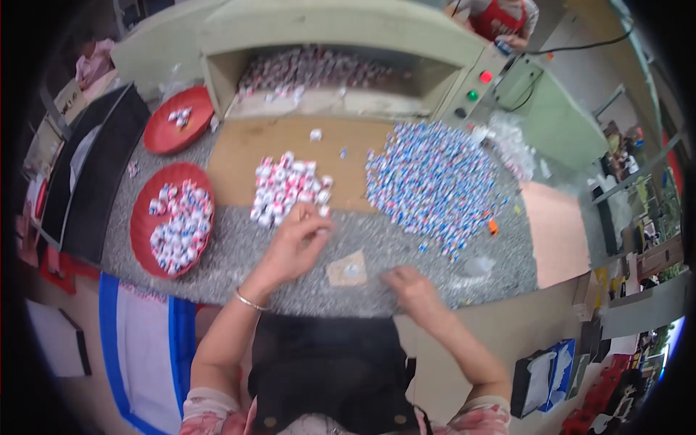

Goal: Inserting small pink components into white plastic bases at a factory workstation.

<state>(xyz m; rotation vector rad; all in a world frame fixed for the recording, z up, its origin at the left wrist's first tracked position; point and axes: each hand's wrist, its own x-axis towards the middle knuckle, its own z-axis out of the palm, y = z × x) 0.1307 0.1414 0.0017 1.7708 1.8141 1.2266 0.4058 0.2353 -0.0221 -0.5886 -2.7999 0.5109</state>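
My left hand (pixel 293 246) is over the grey speckled table, just in front of a pile of small white pieces with red and pink marks (pixel 286 187). Its thumb and fingers pinch together, with something small and whitish at the tips that is too small to name. My right hand (pixel 417 291) is low over the table's near edge, its fingers curled together; anything in them is hidden. Between the hands lies a small tan pad (pixel 337 270) with a whitish round spot on it. A large heap of tiny blue, white and red pieces (pixel 435 181) spreads beyond my right hand.
Two red bowls (pixel 136 225) with similar white pieces stand at left. A pale machine (pixel 341 29) with a piece-filled opening is at the back. An orange bit (pixel 493 228), a clear plastic piece (pixel 478 266) and a pinkish sheet (pixel 557 235) lie right. Other people are beyond.
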